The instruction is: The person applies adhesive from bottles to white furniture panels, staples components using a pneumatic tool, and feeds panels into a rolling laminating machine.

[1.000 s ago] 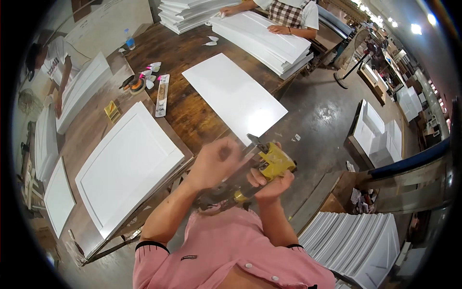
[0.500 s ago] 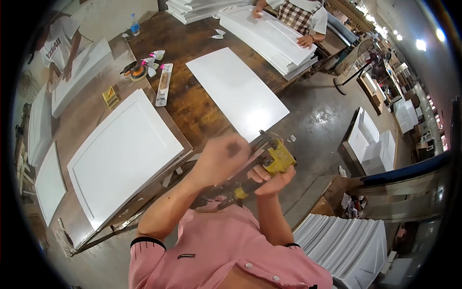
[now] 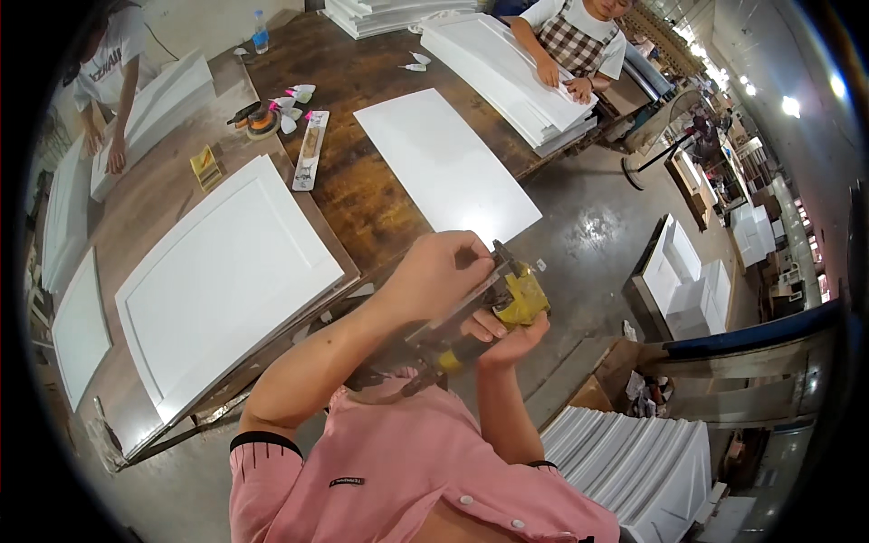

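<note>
My right hand (image 3: 513,346) grips a hand tool (image 3: 523,299) with a yellow body and dark metal parts, in front of my chest. What kind of tool it is does not show clearly. Close by on its left, my left hand (image 3: 442,276) is closed, thumb and fingers pinched together at the tool's dark end; whatever they pinch is too small to make out. A dark, see-through blurred shape (image 3: 421,348) lies below the hands. Just beyond them, a flat white panel (image 3: 448,163) rests on the brown table (image 3: 335,81).
At left, a white framed panel (image 3: 226,281) lies on a second table, near an orange-black sander (image 3: 262,122), a yellow block (image 3: 206,167) and small white bottles (image 3: 291,113). Two co-workers handle panels (image 3: 507,77) across the tables. More panels (image 3: 625,471) stand behind my right arm.
My left hand has shifted slightly up and right, closer to the tool's end, and shows less blur. The tool stays in my right hand. The far co-worker's hands have moved over the panel stack.
</note>
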Available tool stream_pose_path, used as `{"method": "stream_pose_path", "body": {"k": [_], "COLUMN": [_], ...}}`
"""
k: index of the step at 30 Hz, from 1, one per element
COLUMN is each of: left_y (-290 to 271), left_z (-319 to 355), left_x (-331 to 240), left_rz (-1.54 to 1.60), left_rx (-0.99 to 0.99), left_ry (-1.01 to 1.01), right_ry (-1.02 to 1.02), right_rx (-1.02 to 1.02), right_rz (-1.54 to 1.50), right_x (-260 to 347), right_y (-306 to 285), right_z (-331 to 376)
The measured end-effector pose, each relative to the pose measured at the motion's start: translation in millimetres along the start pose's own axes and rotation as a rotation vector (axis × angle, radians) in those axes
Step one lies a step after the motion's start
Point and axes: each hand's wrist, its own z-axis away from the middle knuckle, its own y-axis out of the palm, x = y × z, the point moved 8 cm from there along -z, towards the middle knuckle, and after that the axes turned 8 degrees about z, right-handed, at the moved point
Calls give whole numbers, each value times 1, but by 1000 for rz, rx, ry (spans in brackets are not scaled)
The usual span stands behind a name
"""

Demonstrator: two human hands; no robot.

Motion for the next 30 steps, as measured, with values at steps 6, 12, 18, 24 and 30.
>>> {"method": "stream_pose_path", "body": {"k": [6, 12, 18, 24, 30], "left_y": [-9, -59, -84, -97, -101], "left_z": [6, 56, 108, 53, 109], "left_x": [22, 61, 124, 104, 184], "left_rz": [77, 358, 822, 740, 409], "left_rx": [47, -87, -634, -839, -810], "left_ry": [-25, 72, 225, 341, 63], "right_ry": [-42, -69, 10, 155, 52], "right_rx": [-18, 22, 4, -170, -101], "right_rz": [-9, -206, -264, -27, 579], "right_x": [0, 10, 3, -31, -41], "right_y": [-17, -23, -36, 18, 32], "right_z": [0, -4, -17, -31, -72]}}
